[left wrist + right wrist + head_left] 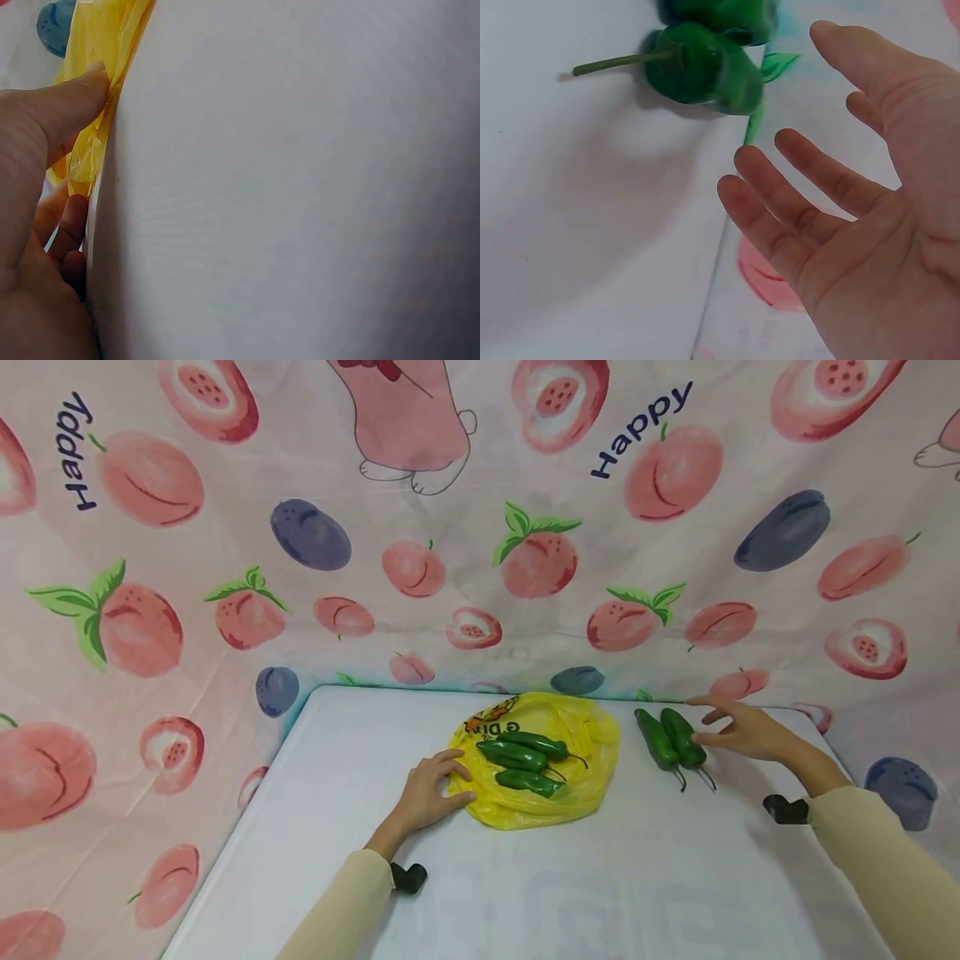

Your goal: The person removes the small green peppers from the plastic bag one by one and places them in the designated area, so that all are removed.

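Three green peppers (513, 755) lie on a flattened yellow plastic bag (495, 814) in the head view. At the bag's left edge is my left hand (431, 789), its thumb and fingers spread apart and touching the plastic. In the left wrist view the thumb (71, 105) rests against the yellow bag (112, 37). Two more green peppers (660, 739) lie side by side to the right of the bag, stems toward me. Just right of them hovers my right hand (750, 732), fingers apart and holding nothing. The right wrist view shows its palm beside a pepper (697, 67).
Everything lies on a white table (570, 893), with a fruit-printed cloth (450, 518) hanging behind its far edge. Black wrist devices (410, 878) show at both sleeves.
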`<move>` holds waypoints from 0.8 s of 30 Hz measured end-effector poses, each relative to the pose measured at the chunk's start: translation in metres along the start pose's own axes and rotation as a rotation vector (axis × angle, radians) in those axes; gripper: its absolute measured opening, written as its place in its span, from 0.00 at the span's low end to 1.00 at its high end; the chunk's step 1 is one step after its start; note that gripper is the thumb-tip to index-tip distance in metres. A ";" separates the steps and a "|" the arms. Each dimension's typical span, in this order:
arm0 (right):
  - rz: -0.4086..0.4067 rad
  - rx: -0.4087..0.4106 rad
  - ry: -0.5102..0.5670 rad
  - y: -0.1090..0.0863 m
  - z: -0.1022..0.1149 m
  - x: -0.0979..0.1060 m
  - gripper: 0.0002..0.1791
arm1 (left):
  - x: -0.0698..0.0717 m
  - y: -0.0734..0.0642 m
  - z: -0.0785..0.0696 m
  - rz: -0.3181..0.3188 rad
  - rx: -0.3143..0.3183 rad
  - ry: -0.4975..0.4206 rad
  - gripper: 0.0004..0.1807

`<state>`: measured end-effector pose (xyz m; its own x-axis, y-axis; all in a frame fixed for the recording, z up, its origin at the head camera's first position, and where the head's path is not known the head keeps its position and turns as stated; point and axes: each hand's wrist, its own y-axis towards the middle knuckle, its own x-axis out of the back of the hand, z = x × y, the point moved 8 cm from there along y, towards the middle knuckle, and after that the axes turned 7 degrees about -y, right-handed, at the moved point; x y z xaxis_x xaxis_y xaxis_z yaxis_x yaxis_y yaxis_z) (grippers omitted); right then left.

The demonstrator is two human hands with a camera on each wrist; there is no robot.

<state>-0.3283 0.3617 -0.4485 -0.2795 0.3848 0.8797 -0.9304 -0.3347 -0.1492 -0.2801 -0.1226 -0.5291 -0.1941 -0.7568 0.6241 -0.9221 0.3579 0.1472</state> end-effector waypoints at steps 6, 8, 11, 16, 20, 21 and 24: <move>-0.034 0.021 0.001 -0.002 0.008 0.008 0.40 | -0.001 -0.001 0.002 0.003 0.009 0.009 0.12; -0.048 0.031 0.000 -0.004 0.012 0.012 0.41 | -0.001 -0.001 0.002 0.000 0.007 0.012 0.11; -0.070 0.032 0.002 -0.006 0.017 0.016 0.43 | 0.000 -0.002 0.002 0.001 0.005 0.007 0.11; -0.149 0.037 0.013 -0.010 0.022 0.024 0.45 | 0.000 -0.002 0.001 0.000 -0.010 0.004 0.11; -0.250 0.055 0.011 -0.013 0.025 0.031 0.44 | -0.001 -0.002 0.001 0.000 -0.007 0.008 0.11; -0.270 0.055 0.009 -0.014 0.026 0.032 0.44 | -0.001 -0.001 0.002 0.002 -0.003 0.008 0.11; -0.314 0.052 0.012 -0.014 0.027 0.035 0.44 | -0.001 -0.001 0.001 -0.004 -0.006 0.012 0.11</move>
<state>-0.3182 0.3568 -0.4033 0.0169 0.4864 0.8736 -0.9584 -0.2412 0.1528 -0.2792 -0.1233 -0.5310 -0.1868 -0.7514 0.6328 -0.9207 0.3586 0.1540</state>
